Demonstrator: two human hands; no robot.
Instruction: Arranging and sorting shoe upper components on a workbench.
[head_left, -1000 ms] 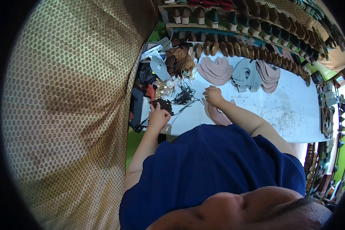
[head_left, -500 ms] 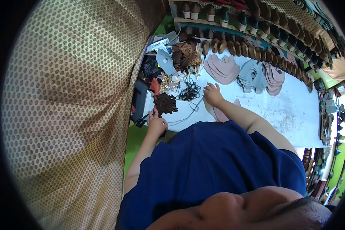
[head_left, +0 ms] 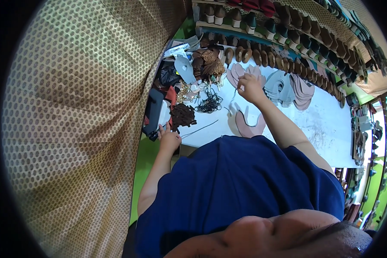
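Note:
My left hand [head_left: 169,139] is at the near left of the white table, thumb pinched in while other fingers reach forward. Thin dark cord [head_left: 202,128] runs from that thumb rightward over the tabletop. My right hand [head_left: 250,88] is raised over the table's middle, fingers curled and pinched. A short dark strand seems to hang from its fingertips; its far end is hard to make out. Between my hands lie a tangle of black cord [head_left: 209,101] and a heap of dark brown strips [head_left: 183,117]. A pink U-shaped piece [head_left: 250,129] lies nearest my body.
Pink cut pieces [head_left: 305,92] and grey ones [head_left: 279,88] lie in stacks beyond my right hand. Wooden shoe forms [head_left: 262,56] line the table's back, under shelves of heeled shoes [head_left: 250,23]. A patterned curtain [head_left: 81,107] hangs at left, beside a dark case [head_left: 154,112].
My right hand has moved up and away from my body, uncovering the pink U-shaped piece. The cord that stretched toward it now ends loose on the table. My left hand shifted slightly left.

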